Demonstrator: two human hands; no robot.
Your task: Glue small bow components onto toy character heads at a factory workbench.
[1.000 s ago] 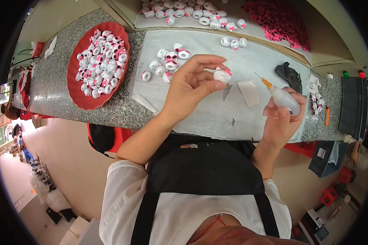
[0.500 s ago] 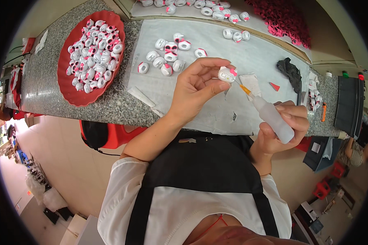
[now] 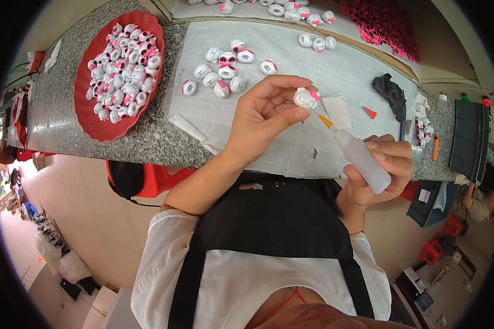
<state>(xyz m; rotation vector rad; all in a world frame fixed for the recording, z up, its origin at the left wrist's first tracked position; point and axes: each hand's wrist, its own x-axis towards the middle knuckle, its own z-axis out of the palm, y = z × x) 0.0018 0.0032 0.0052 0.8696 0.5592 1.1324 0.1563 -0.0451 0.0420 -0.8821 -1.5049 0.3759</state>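
Between thumb and fingers, my left hand [image 3: 271,107] pinches a small white figurine head [image 3: 306,98] with a pink bow. My right hand [image 3: 387,164] wraps round a translucent squeeze bottle [image 3: 366,163], tilted with its orange needle tip [image 3: 325,120] pointing up and left at the head. The needle's thin end is at or very near the head's lower edge; whether it touches I cannot tell. On the white sheet [image 3: 280,148] beyond my left hand lie several similar white and pink heads [image 3: 221,89].
A red scalloped tray [image 3: 84,118] full of heads stands on the granite counter at left. A shelf behind holds more heads and a pile of pink pieces [image 3: 376,24]. Right of my hands lie folded tissue [image 3: 336,111], crumpled black plastic [image 3: 389,94], a red scrap [image 3: 370,113] and an orange stick [image 3: 435,148].
The bottle has shifted slightly left, its needle staying close to the head. My left hand keeps nearly the same hold, and the view has moved a little.
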